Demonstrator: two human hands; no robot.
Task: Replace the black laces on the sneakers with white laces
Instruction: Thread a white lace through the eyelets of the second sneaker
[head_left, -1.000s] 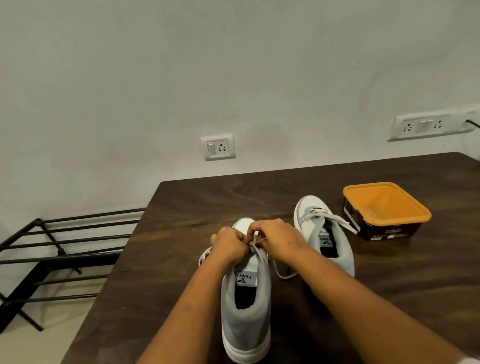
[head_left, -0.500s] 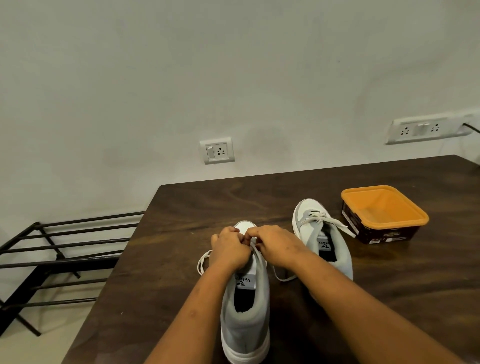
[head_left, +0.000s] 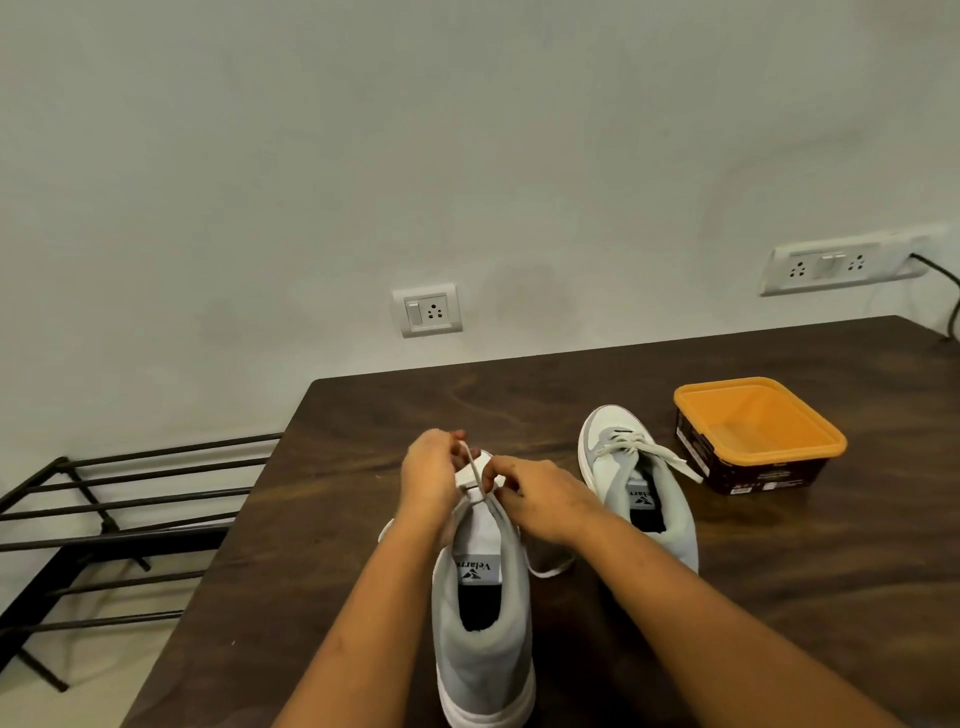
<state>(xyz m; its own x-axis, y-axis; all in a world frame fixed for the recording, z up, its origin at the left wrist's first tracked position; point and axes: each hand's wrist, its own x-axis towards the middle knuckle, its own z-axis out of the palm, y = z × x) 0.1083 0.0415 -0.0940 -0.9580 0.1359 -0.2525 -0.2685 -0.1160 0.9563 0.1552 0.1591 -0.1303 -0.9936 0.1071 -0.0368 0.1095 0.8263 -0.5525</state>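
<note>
A grey and white sneaker (head_left: 483, 639) stands heel toward me on the dark wooden table (head_left: 779, 597). Over its tongue my left hand (head_left: 428, 480) and my right hand (head_left: 540, 501) each pinch a strand of the white lace (head_left: 474, 470), which runs taut between them. Loose lace loops hang on both sides of the shoe. A second grey and white sneaker (head_left: 636, 480), laced in white with a bow, sits to the right. No black lace is visible.
An orange plastic tub with a dark label (head_left: 756, 434) sits at the right of the table. A black metal rack (head_left: 104, 525) stands on the floor to the left. Wall sockets (head_left: 427, 310) sit behind the table.
My left hand has lifted and moved away from the right one, drawing a strand of white lace taut between them. The view has tilted slightly.
</note>
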